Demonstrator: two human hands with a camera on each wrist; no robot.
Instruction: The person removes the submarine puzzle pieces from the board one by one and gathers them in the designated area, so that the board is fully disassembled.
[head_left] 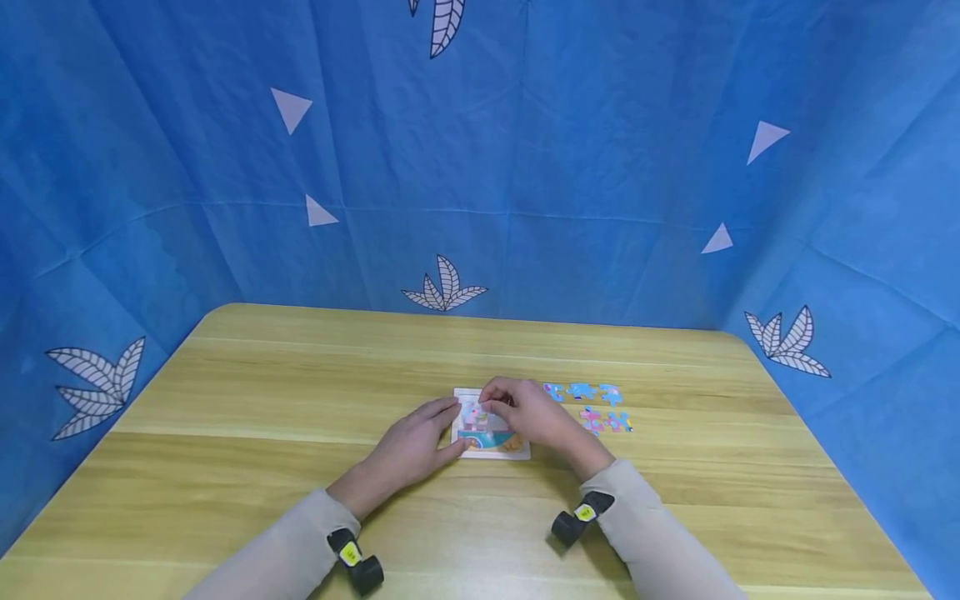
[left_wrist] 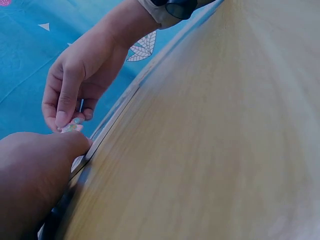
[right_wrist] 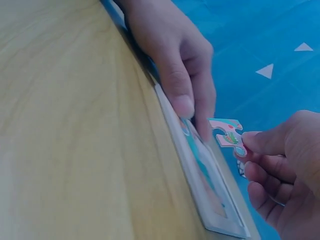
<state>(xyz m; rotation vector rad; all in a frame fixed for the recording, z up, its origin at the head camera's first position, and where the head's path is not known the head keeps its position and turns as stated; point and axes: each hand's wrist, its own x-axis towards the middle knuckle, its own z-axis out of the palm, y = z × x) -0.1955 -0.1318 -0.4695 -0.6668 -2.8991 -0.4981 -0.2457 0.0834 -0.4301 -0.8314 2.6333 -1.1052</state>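
A small jigsaw puzzle board (head_left: 492, 455) with a white border lies flat on the table, part of its picture showing teal and orange along the bottom. At its left edge, my left hand (head_left: 411, 446) rests with fingers near the upper corner and thumb at the lower one. Over the board, my right hand (head_left: 534, 412) pinches a puzzle piece (right_wrist: 231, 136) between thumb and fingers. Pink, with teal and green marks, this piece is held above the board, apart from it in the right wrist view. My right hand hides the board's upper right part.
To the right of the board lie several loose puzzle pieces, a row of blue ones (head_left: 581, 391) behind and pink ones (head_left: 591, 419) nearer. The wooden table (head_left: 300, 367) has a blue patterned cloth (head_left: 600, 125) behind it and at both sides.
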